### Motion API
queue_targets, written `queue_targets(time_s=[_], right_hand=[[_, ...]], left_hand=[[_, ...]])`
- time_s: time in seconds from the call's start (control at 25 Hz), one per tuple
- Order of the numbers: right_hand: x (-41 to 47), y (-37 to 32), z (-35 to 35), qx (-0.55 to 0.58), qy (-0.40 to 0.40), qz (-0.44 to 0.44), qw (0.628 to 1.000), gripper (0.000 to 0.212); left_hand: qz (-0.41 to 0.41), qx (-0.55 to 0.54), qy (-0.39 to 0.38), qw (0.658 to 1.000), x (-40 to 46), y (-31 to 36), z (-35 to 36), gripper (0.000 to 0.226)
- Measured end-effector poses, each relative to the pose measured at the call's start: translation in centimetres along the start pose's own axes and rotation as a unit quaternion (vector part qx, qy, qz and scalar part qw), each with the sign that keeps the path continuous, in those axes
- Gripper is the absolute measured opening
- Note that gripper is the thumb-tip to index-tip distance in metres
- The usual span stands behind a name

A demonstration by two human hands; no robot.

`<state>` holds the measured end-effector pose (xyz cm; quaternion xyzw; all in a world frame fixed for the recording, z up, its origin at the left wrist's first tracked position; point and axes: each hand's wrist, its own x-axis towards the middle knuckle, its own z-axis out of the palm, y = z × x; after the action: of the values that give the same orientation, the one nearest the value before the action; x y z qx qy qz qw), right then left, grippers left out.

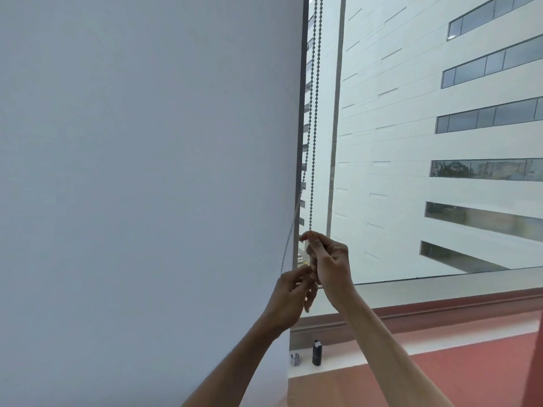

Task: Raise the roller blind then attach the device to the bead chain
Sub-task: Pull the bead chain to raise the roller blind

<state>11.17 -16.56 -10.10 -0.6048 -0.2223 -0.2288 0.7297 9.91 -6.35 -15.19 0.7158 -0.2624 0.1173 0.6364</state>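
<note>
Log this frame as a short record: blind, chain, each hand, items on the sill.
blind: roller blind down, covering the left of the window
chain: bead chain hanging at the blind's right edge
right hand: right hand pinches the chain
left hand: left hand below it, fingers curled at the chain
sill: black device upright, small metal clip beside it
</note>
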Motion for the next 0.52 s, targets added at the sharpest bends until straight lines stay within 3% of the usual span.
queue_targets(time_s=[0.12, 0.24, 0.36, 0.52], right_hand=[[0.3, -0.4, 0.1, 0.004, -0.004, 0.008, 1.0, 0.029], [0.5, -0.8, 0.1, 0.016, -0.018, -0.001, 1.0, 0.032], [0.6, -1.0, 0.0, 0.0, -0.055, -0.018, 0.998, 0.031], [0.4, -1.4, -0.3, -0.015, -0.107, 0.014, 0.994, 0.029]], left_hand=[[0.018, 0.208, -0.028, 0.977, 0.5, 2.4, -1.4, 0.024], [0.05, 0.336, 0.116, 0.933, 1.5, 6.3, -2.9, 0.023], [0.108, 0.269, 0.219, 0.932, 4.4, 12.4, -3.9, 0.022], [0.101, 0.022, 0.154, 0.983, 9.9, 19.6, -4.1, 0.033]])
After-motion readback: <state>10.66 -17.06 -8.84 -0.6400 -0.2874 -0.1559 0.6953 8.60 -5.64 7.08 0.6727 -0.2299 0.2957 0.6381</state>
